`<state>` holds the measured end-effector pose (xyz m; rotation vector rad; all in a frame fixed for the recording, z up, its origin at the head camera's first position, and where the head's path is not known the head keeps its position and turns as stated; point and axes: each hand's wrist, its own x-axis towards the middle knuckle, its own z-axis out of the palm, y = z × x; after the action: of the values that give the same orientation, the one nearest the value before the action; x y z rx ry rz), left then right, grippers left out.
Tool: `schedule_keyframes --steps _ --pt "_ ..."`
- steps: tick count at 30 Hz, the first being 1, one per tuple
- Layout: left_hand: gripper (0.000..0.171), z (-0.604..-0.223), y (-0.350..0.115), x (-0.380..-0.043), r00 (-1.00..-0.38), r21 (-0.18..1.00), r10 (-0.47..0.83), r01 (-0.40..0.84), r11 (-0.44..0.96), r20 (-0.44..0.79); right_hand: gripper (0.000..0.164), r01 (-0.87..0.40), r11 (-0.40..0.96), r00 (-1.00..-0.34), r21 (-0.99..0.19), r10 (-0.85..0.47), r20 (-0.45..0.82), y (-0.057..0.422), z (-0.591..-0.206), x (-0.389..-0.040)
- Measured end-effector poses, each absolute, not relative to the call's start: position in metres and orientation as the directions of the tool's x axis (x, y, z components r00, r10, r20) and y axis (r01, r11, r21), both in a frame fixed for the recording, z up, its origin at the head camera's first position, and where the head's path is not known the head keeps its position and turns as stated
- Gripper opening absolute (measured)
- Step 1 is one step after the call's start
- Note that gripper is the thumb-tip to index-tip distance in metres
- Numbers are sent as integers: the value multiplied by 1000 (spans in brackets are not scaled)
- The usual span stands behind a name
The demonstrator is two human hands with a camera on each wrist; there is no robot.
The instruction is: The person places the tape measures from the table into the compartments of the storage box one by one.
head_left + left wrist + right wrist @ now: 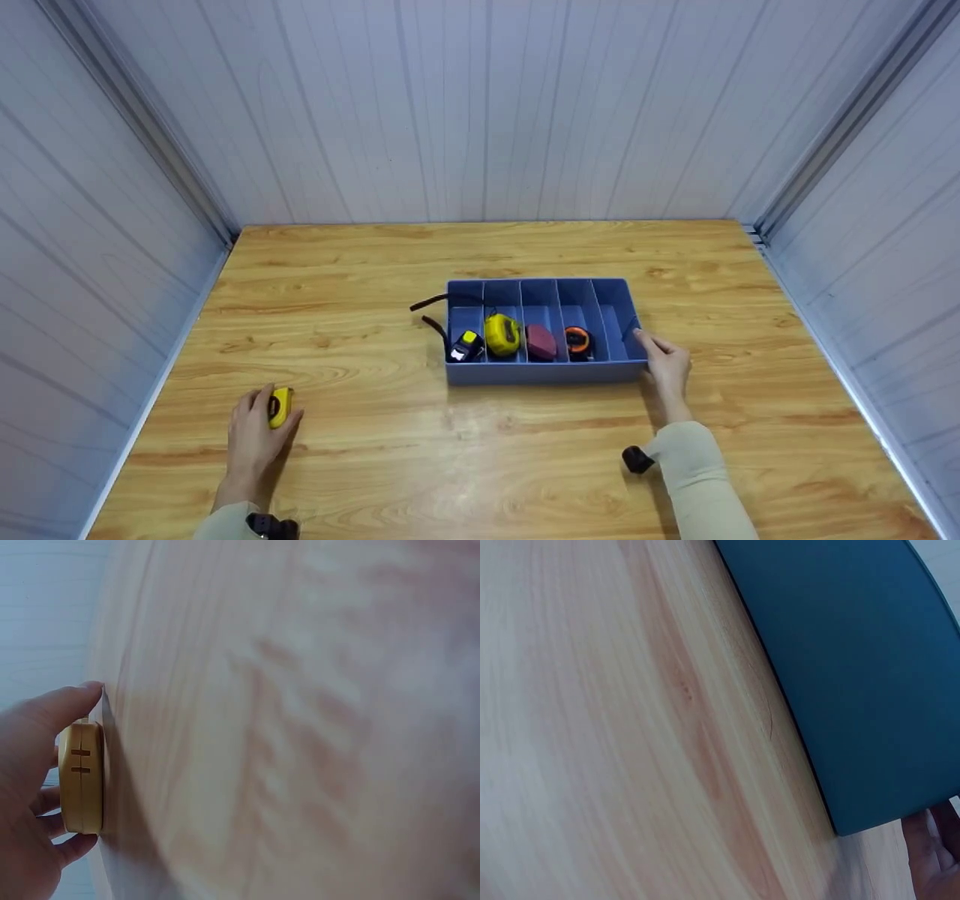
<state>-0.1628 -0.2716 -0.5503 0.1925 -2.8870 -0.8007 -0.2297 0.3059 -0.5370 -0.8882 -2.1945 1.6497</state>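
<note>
My left hand (251, 439) is at the table's left front, its fingers and thumb bent around a yellow tape measure (280, 407). In the left wrist view the tape measure (81, 778) lies against the tabletop, thumb at one end and fingers behind it. To the right, my right hand (667, 367) grips the right end wall of a blue divided box (546, 373), with a fingertip over the rim. The right wrist view shows the box's plain outer side (847, 675) and part of my fingers (922, 844) at its corner; the rest of that hand is cut off.
In the box's compartments sit a black tape measure with a yellow button (466, 347) and dark strap, a yellow tape measure (502, 334), a maroon block-like item (541, 342) and an orange-and-black tape measure (578, 342). Pale panel walls (480, 112) enclose the wooden table (360, 450).
</note>
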Motion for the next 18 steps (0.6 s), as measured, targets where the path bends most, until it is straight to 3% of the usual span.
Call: schedule_keyframes --steps 18 --pt "56 -547 -268 -160 -966 579 -199 -68 812 166 46 319 195 -766 -927 629 -131 306 -541 -231"
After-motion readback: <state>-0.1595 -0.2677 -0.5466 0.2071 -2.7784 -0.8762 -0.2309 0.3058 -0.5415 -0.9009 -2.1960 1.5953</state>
